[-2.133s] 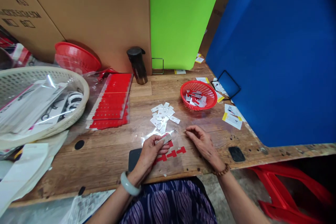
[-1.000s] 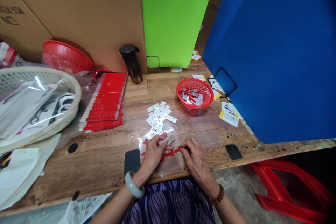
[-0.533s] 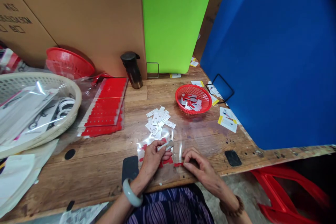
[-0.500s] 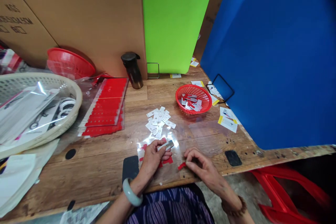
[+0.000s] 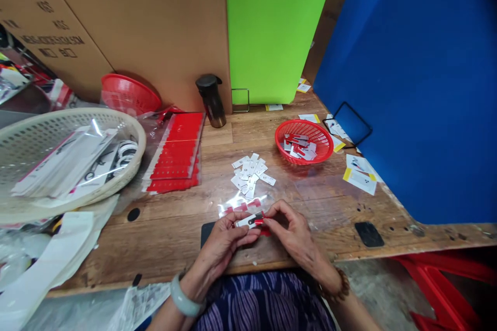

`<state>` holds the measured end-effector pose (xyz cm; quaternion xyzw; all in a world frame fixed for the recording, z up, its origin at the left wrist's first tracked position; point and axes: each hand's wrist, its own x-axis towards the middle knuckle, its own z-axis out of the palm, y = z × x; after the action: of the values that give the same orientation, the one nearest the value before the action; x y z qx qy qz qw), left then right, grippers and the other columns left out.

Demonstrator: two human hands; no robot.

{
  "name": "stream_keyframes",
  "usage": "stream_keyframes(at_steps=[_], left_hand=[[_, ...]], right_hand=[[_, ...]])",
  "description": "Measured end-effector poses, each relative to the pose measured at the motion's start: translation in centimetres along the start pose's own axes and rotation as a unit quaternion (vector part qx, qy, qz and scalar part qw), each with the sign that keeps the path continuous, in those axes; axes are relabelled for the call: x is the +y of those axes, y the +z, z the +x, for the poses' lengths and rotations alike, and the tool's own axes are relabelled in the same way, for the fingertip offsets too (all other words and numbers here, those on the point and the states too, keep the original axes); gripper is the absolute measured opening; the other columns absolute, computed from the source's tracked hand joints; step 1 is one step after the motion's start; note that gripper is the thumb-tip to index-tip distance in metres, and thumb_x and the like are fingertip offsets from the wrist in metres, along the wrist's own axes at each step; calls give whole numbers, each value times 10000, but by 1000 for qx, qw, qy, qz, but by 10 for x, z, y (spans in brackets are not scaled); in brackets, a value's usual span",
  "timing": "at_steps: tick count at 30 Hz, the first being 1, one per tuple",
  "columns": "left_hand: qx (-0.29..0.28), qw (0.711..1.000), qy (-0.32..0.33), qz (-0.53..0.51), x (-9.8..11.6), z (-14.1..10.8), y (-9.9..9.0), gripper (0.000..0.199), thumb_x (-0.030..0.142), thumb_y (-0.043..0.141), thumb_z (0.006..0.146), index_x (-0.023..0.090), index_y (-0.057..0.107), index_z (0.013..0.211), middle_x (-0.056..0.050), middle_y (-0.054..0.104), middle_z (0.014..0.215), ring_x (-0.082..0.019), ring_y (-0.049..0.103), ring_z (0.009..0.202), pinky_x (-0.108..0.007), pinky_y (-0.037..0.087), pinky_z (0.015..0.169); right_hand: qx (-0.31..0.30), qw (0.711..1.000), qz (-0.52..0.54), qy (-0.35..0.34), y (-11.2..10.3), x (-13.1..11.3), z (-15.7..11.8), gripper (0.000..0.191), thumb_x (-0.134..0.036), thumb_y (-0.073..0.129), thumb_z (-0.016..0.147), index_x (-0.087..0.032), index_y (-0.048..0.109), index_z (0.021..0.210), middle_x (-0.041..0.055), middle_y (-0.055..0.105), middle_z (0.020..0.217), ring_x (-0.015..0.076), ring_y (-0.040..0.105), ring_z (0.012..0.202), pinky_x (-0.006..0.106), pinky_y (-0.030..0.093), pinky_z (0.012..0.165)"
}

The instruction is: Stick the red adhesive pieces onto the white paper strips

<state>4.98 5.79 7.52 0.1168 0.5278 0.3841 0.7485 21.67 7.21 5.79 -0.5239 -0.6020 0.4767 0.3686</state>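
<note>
My findings are placed by the small red basket [image 5: 311, 128], which stands on the wooden surface [image 5: 166, 238] and holds a heap of white and red pieces. My left hand [image 5: 223, 240] is closed round one end of a white strip [image 5: 245, 223], gripping it between thumb and fingers. My right hand [image 5: 294, 231] is drawn to a narrow pinch on a red tab [image 5: 258, 221], which lies against the strip's darker right-hand end. Strip and tab are both raised above the surface, on my side of the basket and to its left.

A clear film [image 5: 227, 209] bearing further red pieces lies to the near left of the basket, partly hidden under my hands. A loose pile of white strips [image 5: 251, 178] sits left of the basket and slightly nearer me. Farther left of it are red sheets [image 5: 178, 147] in stacked layers and, beyond those, a large white basket [image 5: 139, 155] with printed packs inside. A dark tumbler [image 5: 212, 103] stands upright to the far left of the red basket. Yellow-edged cards [image 5: 360, 181] lie to its right and nearer me, beside a blue panel [image 5: 411, 93].
</note>
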Motion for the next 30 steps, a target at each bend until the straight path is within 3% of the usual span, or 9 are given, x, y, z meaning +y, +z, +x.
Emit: stream_keyframes(at_steps=[9, 30], left_hand=[[-21, 1000, -7, -12, -2, 0, -4, 297, -35, 618, 711, 61, 562, 987, -147, 718, 818, -175, 708, 682, -208, 566, 658], [-30, 1000, 0, -1, -2, 1, 1, 283, -27, 621, 712, 72, 571, 972, -135, 723, 808, -160, 706, 675, -202, 564, 654]], right_hand=[[-11, 1000, -2, 5, 9, -15, -2, 89, -130, 521, 767, -195, 519, 706, -41, 540, 667, 109, 498, 637, 220, 404, 608], [-6, 1000, -28, -10, 8, -9, -1, 95, -130, 495, 787, -197, 525, 727, -34, 545, 689, 114, 498, 646, 224, 393, 611]])
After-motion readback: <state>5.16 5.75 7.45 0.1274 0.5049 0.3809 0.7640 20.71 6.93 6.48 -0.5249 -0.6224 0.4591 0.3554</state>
